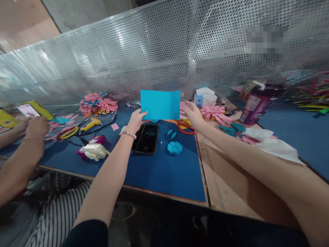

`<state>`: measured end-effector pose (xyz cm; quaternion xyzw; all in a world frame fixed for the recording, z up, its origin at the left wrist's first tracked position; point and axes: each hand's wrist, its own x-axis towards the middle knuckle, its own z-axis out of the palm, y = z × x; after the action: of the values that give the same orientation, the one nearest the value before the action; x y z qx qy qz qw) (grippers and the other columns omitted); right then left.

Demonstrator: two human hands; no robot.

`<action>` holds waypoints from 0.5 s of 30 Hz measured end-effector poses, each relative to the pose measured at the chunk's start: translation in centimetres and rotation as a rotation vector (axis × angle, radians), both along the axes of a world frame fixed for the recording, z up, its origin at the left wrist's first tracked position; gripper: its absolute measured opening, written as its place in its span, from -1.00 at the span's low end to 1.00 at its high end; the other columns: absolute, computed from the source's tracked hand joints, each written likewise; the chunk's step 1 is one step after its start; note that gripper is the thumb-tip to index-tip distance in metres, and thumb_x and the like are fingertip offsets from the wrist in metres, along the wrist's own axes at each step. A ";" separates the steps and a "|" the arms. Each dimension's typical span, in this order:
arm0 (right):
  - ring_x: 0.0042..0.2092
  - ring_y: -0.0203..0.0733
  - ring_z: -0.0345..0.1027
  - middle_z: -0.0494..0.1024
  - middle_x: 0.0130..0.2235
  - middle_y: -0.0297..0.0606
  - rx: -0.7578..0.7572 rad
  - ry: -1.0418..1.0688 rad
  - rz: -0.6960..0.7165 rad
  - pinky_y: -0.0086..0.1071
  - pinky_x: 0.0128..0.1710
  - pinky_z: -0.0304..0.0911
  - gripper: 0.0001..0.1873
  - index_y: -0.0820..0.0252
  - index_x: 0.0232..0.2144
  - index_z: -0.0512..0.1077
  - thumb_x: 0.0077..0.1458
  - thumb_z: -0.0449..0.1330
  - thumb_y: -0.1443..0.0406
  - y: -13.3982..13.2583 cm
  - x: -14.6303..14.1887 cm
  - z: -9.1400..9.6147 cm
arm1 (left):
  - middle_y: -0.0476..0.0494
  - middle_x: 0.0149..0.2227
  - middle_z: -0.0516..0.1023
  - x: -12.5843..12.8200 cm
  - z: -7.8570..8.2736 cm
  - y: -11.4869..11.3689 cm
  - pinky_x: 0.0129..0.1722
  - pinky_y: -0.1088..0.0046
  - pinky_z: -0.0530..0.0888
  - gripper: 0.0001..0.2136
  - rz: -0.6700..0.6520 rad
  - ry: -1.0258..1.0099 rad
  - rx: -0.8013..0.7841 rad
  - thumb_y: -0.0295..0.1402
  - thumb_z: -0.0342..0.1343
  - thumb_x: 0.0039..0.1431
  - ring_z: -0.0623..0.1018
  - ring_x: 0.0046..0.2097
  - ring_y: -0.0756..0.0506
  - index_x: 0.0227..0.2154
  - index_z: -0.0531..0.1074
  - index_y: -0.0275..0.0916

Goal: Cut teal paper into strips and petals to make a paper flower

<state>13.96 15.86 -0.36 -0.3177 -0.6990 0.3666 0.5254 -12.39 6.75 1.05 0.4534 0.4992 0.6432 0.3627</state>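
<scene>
Grip of the left hand (136, 120) is narrow, thumb and fingers pinching one blue sheet (159, 105) at its lower left corner; the right hand (192, 114) is at the sheet's right edge, fingers partly spread, and whether its grip has closed on the paper I cannot tell. The sheet is held up above the desk (167, 178). Below it lie one blue paper flower (175, 148), two small blue petal-shaped pieces (171, 133) just beyond the flower, and one dark-screened device (147, 139) to the left. One pair of red-handled scissors (186, 127) lies by the right hand, with one large pink paper flower (215, 112) farther right.

Two containers stand on the right: one tissue box (199, 100) with white tissue coming out of its top, and one purple bottle (257, 106) with one white straw; its contents are hidden. On the left are one yellow glue gun (91, 124) and one heap of pink and blue paper (96, 103), too tangled to count. Two hands of a co-worker (38, 128) are near one lit phone (27, 110).
</scene>
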 end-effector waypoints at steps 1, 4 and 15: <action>0.15 0.02 0.29 0.23 0.25 -0.04 -0.056 0.023 -0.076 -0.02 0.13 0.26 -0.37 0.20 0.19 0.21 0.02 0.01 0.32 -0.4 -0.3 0.2 | -0.23 -0.10 0.54 -0.2 0.0 0.1 -0.28 0.28 0.60 -0.69 0.028 -0.016 0.020 -0.39 0.25 -0.02 0.57 -0.21 -0.12 -0.15 0.46 -0.29; 0.11 -0.05 0.31 0.41 0.09 -0.03 -0.073 0.070 -0.227 -0.11 0.11 0.28 -0.52 0.26 -0.01 0.36 -0.03 0.01 0.36 -1.8 -0.6 1.6 | -0.18 -0.17 0.53 -0.9 -0.2 0.4 -0.37 0.35 0.58 -0.72 0.132 -0.066 0.044 -0.42 0.24 -0.05 0.55 -0.30 -0.07 -0.21 0.46 -0.28; -0.34 -0.28 0.45 0.55 -0.40 -0.34 -0.175 0.015 1.083 -0.42 -0.33 0.41 -0.76 0.08 -0.43 0.53 0.05 0.08 0.42 -23.0 4.1 12.5 | -0.09 -0.34 0.46 -0.7 -0.3 0.4 -0.33 0.39 0.47 -0.86 0.271 -0.025 -0.016 -0.50 0.12 0.00 0.43 -0.38 -0.01 -0.32 0.40 -0.29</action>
<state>18.07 -7.16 12.11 0.0476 -0.7257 0.6436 0.2385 -13.12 7.13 0.79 0.3711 0.5564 0.6878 0.2823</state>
